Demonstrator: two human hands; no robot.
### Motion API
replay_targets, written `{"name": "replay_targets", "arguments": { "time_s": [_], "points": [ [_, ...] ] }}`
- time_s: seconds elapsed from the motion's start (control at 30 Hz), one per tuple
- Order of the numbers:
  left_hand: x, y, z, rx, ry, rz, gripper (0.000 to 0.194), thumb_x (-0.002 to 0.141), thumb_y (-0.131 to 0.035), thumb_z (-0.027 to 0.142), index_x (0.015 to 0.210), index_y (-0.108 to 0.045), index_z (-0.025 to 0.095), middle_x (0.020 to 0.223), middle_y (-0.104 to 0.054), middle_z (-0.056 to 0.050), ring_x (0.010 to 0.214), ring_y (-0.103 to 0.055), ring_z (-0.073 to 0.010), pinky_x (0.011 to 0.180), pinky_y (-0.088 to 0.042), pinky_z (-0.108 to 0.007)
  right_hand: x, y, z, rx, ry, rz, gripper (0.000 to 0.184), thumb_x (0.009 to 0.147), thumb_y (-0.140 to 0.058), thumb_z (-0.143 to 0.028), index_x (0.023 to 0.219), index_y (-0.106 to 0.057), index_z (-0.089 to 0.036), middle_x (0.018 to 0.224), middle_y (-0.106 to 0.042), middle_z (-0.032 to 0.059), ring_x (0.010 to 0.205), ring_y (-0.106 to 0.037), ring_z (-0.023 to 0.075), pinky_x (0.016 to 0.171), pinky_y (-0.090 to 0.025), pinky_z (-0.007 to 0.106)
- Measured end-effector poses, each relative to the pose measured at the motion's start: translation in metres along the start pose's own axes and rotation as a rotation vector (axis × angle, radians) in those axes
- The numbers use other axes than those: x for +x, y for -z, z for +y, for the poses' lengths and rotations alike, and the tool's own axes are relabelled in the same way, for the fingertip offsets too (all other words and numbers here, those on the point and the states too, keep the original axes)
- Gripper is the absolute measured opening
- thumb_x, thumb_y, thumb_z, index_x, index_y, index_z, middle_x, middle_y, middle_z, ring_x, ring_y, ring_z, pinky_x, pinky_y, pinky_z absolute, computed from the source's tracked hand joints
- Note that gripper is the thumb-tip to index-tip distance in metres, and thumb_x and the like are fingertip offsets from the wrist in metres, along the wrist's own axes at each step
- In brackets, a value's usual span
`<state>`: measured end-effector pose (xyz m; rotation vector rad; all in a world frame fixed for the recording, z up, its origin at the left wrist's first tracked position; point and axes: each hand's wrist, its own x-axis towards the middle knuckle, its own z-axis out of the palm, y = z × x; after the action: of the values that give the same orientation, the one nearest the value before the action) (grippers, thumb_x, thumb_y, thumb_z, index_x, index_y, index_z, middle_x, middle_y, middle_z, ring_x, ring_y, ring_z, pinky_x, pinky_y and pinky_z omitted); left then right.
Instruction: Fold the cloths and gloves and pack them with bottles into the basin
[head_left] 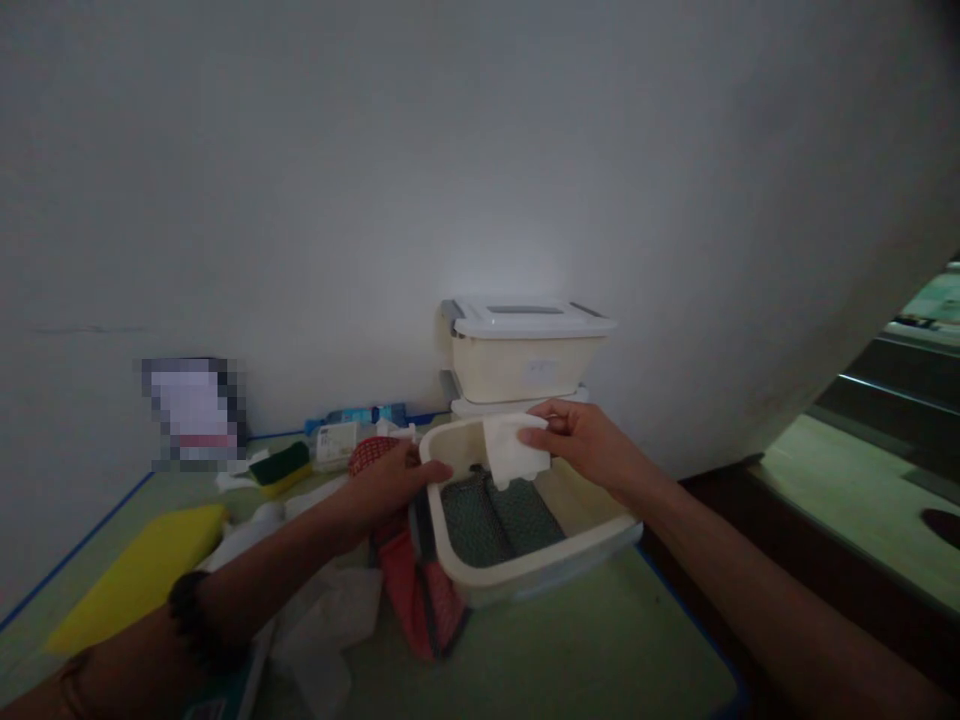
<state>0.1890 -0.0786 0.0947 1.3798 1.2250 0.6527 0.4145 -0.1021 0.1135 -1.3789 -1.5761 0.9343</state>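
Observation:
A cream plastic bin (525,578) without a lid stands tilted on the table. My left hand (394,482) grips its left rim, thumb over the edge and fingers hidden outside. Over the far rim, my right hand (574,435) pinches a white tissue (511,455) that hangs against the inner wall. A dark grey-green mesh item (499,520) lies in the bottom of the bin. Beside the bin's left wall is a red mesh item (420,595), partly covered by my left hand and the bin.
Behind stands a lidded cream box (529,365) on another box, against the wall. On the left lie a yellow cloth (142,570), a green and yellow sponge (281,468), crumpled white tissues (326,620), a clear pack (336,445) and a blue bottle (367,415). The table's blue edge (694,635) runs along the right.

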Motion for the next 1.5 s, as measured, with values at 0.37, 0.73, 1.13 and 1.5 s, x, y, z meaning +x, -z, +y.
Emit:
{"name": "replay_targets", "arguments": {
  "time_s": [0.37,0.73,1.13,1.5],
  "points": [
    [-0.027,0.02,-0.007,0.175,-0.137,0.201,0.041,0.069,-0.063,0.051,0.094,-0.055,0.021,0.092,-0.07,-0.008,0.085,-0.067,-0.0291,0.07,-0.052,-0.038,-0.001,0.006,-0.006,-0.64,0.07,0.001,0.012,0.079,-0.057,-0.02,0.086,-0.066,-0.016,0.08,-0.069,0.0065,0.074,-0.061,0.0189,0.068,-0.043,0.03],
    [-0.037,0.022,-0.02,0.014,-0.206,0.177,0.042,0.068,-0.067,0.045,0.098,-0.047,0.024,0.114,-0.065,-0.011,0.095,-0.065,-0.0294,0.07,-0.053,-0.038,0.001,-0.018,0.004,-1.097,-0.046,0.023,0.024,0.082,-0.053,-0.015,0.102,-0.065,-0.012,0.094,-0.07,0.0158,0.092,-0.062,0.0274,0.077,-0.041,0.035],
    [-0.029,0.021,-0.028,-0.004,-0.207,0.079,0.056,0.069,-0.065,0.049,0.111,-0.038,0.023,0.102,-0.065,-0.008,0.076,-0.068,-0.0246,0.046,-0.051,-0.028,0.017,-0.024,0.026,-1.207,-0.185,-0.046,0.03,0.09,-0.054,-0.032,0.115,-0.056,-0.016,0.116,-0.059,0.0083,0.097,-0.06,0.0196,0.082,-0.051,0.04],
    [-0.024,0.022,-0.038,0.046,-0.345,0.114,0.05,0.072,-0.065,0.043,0.11,-0.041,0.021,0.111,-0.063,-0.011,0.11,-0.059,-0.0308,0.094,-0.047,-0.046,0.025,-0.024,0.01,-1.327,-0.205,-0.193,0.03,0.09,-0.054,-0.032,0.116,-0.056,-0.018,0.118,-0.058,0.0084,0.099,-0.06,0.0199,0.083,-0.051,0.04]
  ]
}}
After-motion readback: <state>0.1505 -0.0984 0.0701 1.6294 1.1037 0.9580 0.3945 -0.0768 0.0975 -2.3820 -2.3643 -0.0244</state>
